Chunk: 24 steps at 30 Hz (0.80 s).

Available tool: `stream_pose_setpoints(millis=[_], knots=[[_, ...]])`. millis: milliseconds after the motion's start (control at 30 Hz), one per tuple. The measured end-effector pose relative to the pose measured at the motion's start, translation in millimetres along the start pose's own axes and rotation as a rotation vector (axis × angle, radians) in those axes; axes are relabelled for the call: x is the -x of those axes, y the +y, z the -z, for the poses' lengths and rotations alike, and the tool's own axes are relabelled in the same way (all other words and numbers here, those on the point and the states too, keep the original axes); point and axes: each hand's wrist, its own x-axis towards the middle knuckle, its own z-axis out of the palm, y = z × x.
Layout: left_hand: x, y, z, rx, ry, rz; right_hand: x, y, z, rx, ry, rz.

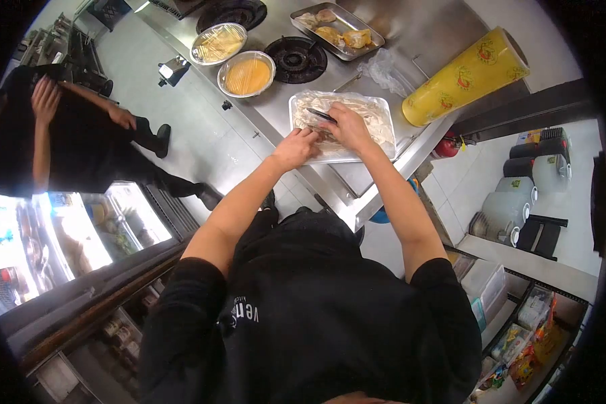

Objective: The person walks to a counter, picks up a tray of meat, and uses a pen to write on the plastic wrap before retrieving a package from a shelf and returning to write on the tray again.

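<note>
Two hands over a wrapped tray (384,114) of pale strips, right hand (347,128) grip pinching a dark pen (322,115), left hand (295,148) grip unclear.

A stainless steel counter (357,176) carries everything, running from the near corner up toward the far end. Close to the near corner sits a white tray (377,108) of pale strips covered in film. Beside it, on the counter's right edge, lies a big yellow roll of wrap (463,75), tilted across the edge. A crumpled bit of clear plastic (384,67) lies between the roll and the tray. Farther along are two gas burners (296,59) set into the top, and two round film-covered bowls along the left edge: one with orange liquid (247,74), one with pale yellow strips (219,43). A metal tray of fried pieces (337,30) rests at the far end.
</note>
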Motion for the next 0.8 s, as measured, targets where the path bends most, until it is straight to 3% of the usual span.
stream_pose_setpoints(millis=[67,467,667,800], knots=[[-3,0,-2,-0.057,-0.087,0.015,0,-1,1,-0.007,-0.005,-0.012],[-14,4,-16,0.236,0.01,0.3,-2,-3,3,0.005,-0.068,-0.047],[-21,23,-23,0.066,0.028,0.486,-3,0,2,-0.004,-0.076,-0.038],[-20,28,-14,0.022,0.051,0.459,-3,0,4,0.005,-0.083,-0.039]])
